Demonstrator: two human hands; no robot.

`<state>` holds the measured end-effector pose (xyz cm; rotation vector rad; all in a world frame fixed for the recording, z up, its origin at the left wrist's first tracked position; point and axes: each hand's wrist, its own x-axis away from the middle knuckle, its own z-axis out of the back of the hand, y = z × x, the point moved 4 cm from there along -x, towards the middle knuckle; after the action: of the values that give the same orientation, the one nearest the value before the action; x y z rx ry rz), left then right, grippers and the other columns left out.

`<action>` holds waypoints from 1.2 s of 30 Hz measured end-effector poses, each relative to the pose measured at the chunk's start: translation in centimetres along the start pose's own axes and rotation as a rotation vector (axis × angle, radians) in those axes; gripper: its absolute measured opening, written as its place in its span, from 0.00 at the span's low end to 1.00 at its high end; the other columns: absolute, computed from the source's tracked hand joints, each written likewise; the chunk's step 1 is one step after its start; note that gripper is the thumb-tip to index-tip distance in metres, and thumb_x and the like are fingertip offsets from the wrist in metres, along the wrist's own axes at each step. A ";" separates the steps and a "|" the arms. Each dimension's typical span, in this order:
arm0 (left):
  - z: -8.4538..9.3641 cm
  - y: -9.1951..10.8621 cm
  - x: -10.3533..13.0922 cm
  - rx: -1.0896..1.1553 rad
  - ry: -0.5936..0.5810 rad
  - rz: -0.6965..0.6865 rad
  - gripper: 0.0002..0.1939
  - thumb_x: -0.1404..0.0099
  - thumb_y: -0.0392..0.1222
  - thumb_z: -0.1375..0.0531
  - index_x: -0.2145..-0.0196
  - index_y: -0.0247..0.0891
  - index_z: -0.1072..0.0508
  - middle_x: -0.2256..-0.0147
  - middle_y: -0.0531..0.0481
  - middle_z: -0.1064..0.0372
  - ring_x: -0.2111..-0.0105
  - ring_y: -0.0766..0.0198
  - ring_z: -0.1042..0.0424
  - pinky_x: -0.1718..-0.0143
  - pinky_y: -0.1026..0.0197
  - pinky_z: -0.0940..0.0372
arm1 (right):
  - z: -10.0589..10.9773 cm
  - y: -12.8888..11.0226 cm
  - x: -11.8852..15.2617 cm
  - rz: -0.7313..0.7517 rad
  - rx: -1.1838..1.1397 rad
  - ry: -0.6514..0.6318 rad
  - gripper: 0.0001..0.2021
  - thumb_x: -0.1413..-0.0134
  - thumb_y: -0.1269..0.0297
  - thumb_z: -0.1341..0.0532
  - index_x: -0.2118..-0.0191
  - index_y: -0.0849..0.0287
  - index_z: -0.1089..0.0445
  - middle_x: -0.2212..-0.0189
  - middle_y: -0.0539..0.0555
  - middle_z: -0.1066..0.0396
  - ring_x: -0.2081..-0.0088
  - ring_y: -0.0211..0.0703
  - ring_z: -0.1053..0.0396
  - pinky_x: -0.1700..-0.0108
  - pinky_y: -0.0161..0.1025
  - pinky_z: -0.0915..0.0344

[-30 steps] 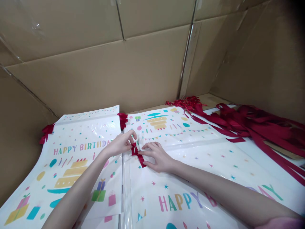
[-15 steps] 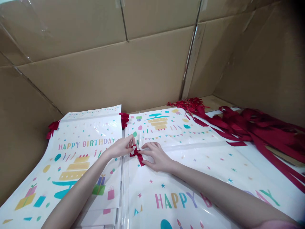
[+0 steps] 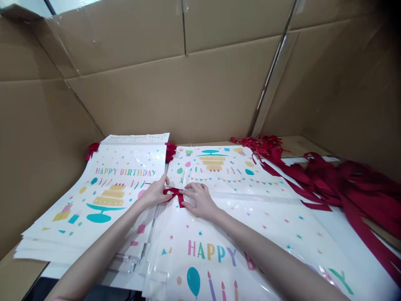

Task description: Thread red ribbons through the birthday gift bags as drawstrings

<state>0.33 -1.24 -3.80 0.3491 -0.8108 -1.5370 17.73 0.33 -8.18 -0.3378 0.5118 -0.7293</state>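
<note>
A short red ribbon [image 3: 181, 200] lies across the left edge of the large printed sheet [image 3: 219, 225], below its row of flags. My left hand [image 3: 156, 191] pinches the ribbon's left part between thumb and fingers, and a thin dark line runs past the fingertips. On the ribbon's right side, my right hand [image 3: 200, 201] rests on the sheet, its thumb and index finger pressing the ribbon. The sheet reads HAPPY and shows cakes, candles and balloons.
To the left is a stack of printed birthday sheets [image 3: 112, 159] with red ribbon ends at both sides. A pile of long red ribbons [image 3: 347, 179] lies at the right, with thin red cords [image 3: 263, 144] behind. Cardboard walls [image 3: 163, 100] surround the work surface.
The view has shifted, showing more of the left stack's lower edge. My left hand has drawn the ribbon out to the left; its loop looks flatter. My right hand stays beside it.
</note>
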 end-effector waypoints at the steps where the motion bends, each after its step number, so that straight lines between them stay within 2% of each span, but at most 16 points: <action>1: -0.1 -0.2 0.1 0.067 0.005 0.005 0.18 0.45 0.43 0.42 0.64 0.43 0.50 0.78 0.61 0.34 0.80 0.64 0.30 0.77 0.66 0.40 | 0.0 0.0 0.0 0.000 0.004 -0.001 0.19 0.47 0.55 0.42 0.49 0.50 0.32 0.54 0.56 0.37 0.51 0.47 0.41 0.46 0.48 0.53; 4: 0.0 -0.8 0.4 0.171 0.052 0.025 0.21 0.48 0.42 0.39 0.65 0.43 0.50 0.76 0.60 0.35 0.77 0.64 0.30 0.76 0.66 0.39 | 0.0 0.0 0.0 -0.001 0.010 0.004 0.19 0.46 0.55 0.42 0.49 0.50 0.32 0.54 0.55 0.37 0.51 0.47 0.41 0.47 0.48 0.53; 11: 0.5 0.3 1.0 -0.221 0.260 -0.053 0.15 0.47 0.35 0.42 0.64 0.42 0.44 0.73 0.57 0.34 0.74 0.65 0.33 0.72 0.65 0.42 | 0.0 0.1 0.1 -0.001 0.007 0.008 0.18 0.46 0.55 0.42 0.49 0.49 0.33 0.54 0.55 0.37 0.51 0.48 0.42 0.47 0.49 0.53; 14: 0.4 0.6 0.9 -0.241 0.330 -0.111 0.13 0.47 0.30 0.47 0.64 0.42 0.41 0.71 0.56 0.35 0.71 0.64 0.33 0.68 0.64 0.40 | 0.0 0.1 0.1 -0.005 -0.010 0.015 0.18 0.46 0.56 0.42 0.49 0.49 0.32 0.54 0.56 0.37 0.51 0.48 0.42 0.47 0.49 0.53; 16: 0.5 0.3 0.7 -0.158 0.354 -0.153 0.12 0.47 0.30 0.48 0.65 0.41 0.40 0.70 0.55 0.35 0.69 0.65 0.32 0.65 0.64 0.39 | 0.1 0.1 0.1 -0.008 -0.018 0.018 0.18 0.47 0.56 0.42 0.49 0.50 0.32 0.54 0.56 0.36 0.52 0.48 0.42 0.46 0.49 0.53; 19: 0.8 -0.7 0.0 0.071 0.321 -0.186 0.10 0.46 0.33 0.46 0.65 0.40 0.40 0.69 0.53 0.34 0.67 0.65 0.31 0.64 0.64 0.37 | 0.0 0.1 0.1 -0.009 -0.024 0.017 0.18 0.47 0.56 0.41 0.50 0.50 0.32 0.54 0.55 0.36 0.51 0.48 0.42 0.47 0.48 0.53; 22: 1.2 -1.8 -0.7 0.290 0.263 -0.165 0.13 0.46 0.38 0.42 0.64 0.39 0.42 0.69 0.52 0.32 0.68 0.65 0.30 0.66 0.64 0.37 | 0.0 0.2 0.0 -0.007 -0.033 0.024 0.18 0.48 0.56 0.41 0.50 0.50 0.31 0.54 0.55 0.36 0.51 0.47 0.42 0.47 0.48 0.53; 26: 1.4 -2.3 -1.1 0.436 0.175 -0.134 0.17 0.44 0.47 0.40 0.62 0.39 0.43 0.70 0.52 0.32 0.71 0.65 0.31 0.69 0.65 0.39 | -0.1 0.3 0.0 -0.004 -0.036 0.022 0.19 0.47 0.56 0.41 0.49 0.49 0.32 0.54 0.55 0.37 0.51 0.48 0.42 0.47 0.48 0.53; 31: 1.4 -1.8 -1.2 0.375 0.085 -0.152 0.15 0.40 0.51 0.44 0.63 0.37 0.37 0.72 0.51 0.34 0.70 0.65 0.33 0.66 0.63 0.40 | -0.1 0.3 0.0 -0.007 -0.033 0.016 0.19 0.48 0.56 0.41 0.49 0.49 0.33 0.53 0.56 0.37 0.51 0.48 0.42 0.47 0.48 0.52; 36: 1.5 -1.4 -1.0 0.191 0.051 -0.191 0.12 0.39 0.45 0.46 0.61 0.36 0.32 0.73 0.52 0.34 0.69 0.64 0.34 0.63 0.63 0.41 | -0.2 0.4 0.0 -0.001 -0.039 0.028 0.19 0.47 0.56 0.42 0.49 0.49 0.32 0.53 0.56 0.37 0.51 0.48 0.42 0.47 0.49 0.53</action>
<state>-1.56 0.10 -3.91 0.6180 -0.9072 -1.6239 17.82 0.58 -8.51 -0.3649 0.5527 -0.7260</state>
